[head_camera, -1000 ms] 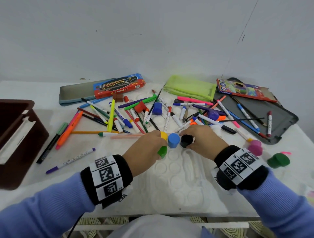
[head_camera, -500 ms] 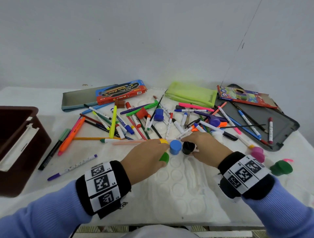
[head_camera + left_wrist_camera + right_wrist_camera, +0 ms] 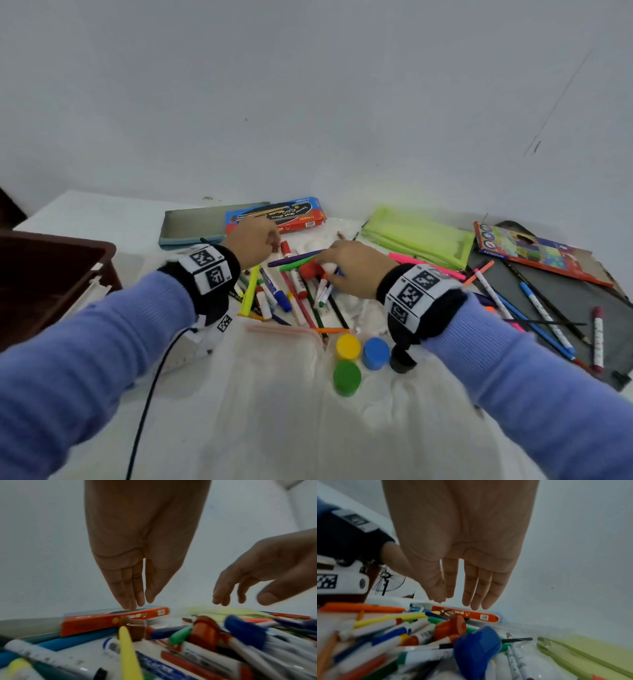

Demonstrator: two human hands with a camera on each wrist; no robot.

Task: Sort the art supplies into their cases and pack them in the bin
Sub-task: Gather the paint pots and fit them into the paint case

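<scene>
Loose markers and pens [image 3: 294, 291] lie piled mid-table. My left hand [image 3: 255, 241] hovers over the pile's far left, fingers straight and together [image 3: 137, 599], holding nothing, just above the orange box [image 3: 113, 619]. My right hand [image 3: 349, 267] hangs over the pile's middle with straight fingers [image 3: 471, 599], also holding nothing, above a red paint pot [image 3: 450, 627] and a blue pot [image 3: 476, 651]. Yellow [image 3: 347, 346], blue [image 3: 375, 353], green [image 3: 346, 377] and black [image 3: 399, 363] paint pots stand on the white palette tray [image 3: 274, 394] near me.
A brown bin [image 3: 44, 274] stands at the left edge. Along the back lie a grey pouch [image 3: 191, 222], the orange and blue box [image 3: 277, 214] and a lime green pouch [image 3: 418, 236]. A dark open case [image 3: 565, 308] with pens and a pencil box [image 3: 534, 253] is at the right.
Both hands let go of the paint pots on the palette and moved forward over the marker pile. The pots stay grouped on the tray.
</scene>
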